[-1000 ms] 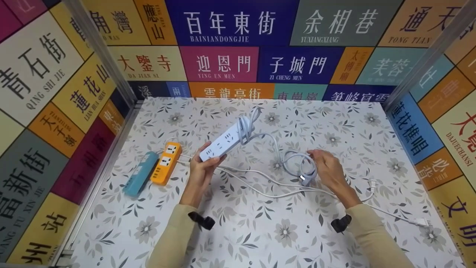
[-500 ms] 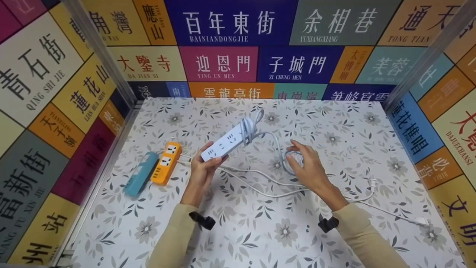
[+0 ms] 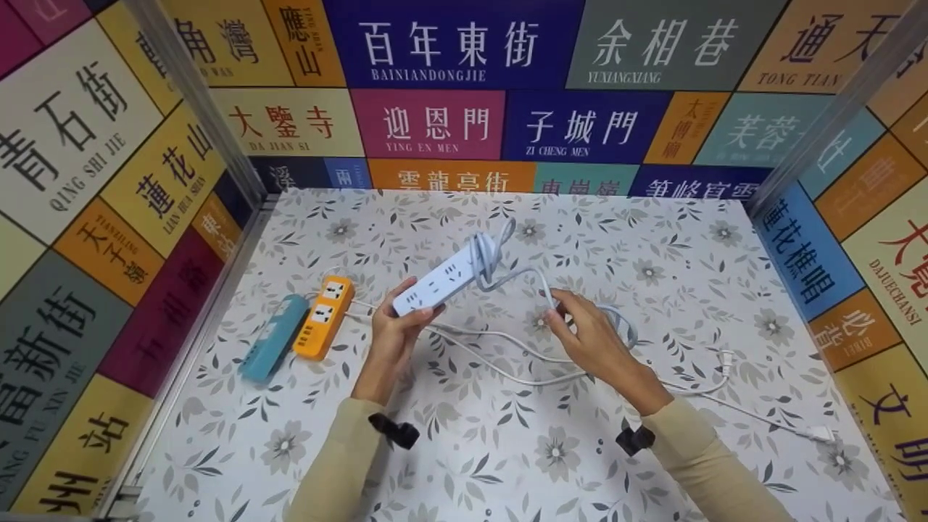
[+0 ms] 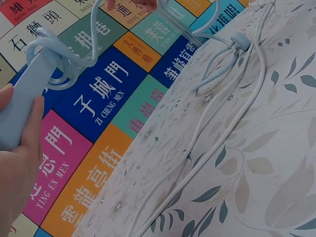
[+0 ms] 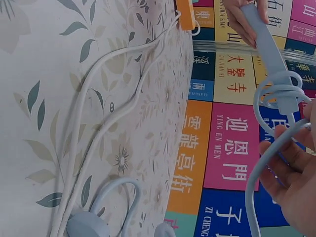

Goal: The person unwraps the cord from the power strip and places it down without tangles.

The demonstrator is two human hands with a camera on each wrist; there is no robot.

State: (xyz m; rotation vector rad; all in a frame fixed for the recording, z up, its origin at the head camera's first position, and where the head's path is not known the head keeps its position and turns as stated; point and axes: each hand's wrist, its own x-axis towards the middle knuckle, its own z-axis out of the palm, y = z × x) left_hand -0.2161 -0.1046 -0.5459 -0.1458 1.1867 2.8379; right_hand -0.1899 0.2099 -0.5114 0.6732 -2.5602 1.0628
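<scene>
My left hand (image 3: 395, 330) grips the near end of a pale blue power strip (image 3: 433, 285), raised and tilted with its sockets facing up. Its pale blue cord (image 5: 252, 182) is wound several turns around the strip's far end. To the right, my right hand (image 3: 591, 337) pinches the cord between thumb and fingers, a short slack stretch away from the strip. Beyond that hand the rest of the cord hangs in a loop, partly hidden by the hand in the head view. The cord's plug (image 4: 240, 41) is low by the tabletop in the left wrist view.
An orange power strip (image 3: 315, 335) and a teal power strip (image 3: 272, 341) lie side by side at the left. Two white cords (image 3: 507, 375) cross the flowered table under my hands to white plugs (image 3: 819, 433) at the right. Sign-printed walls enclose the back and sides.
My right hand has moved left from the cord's hanging loops and now pinches the cord nearer the strip. The left hand and the power strip have barely moved.
</scene>
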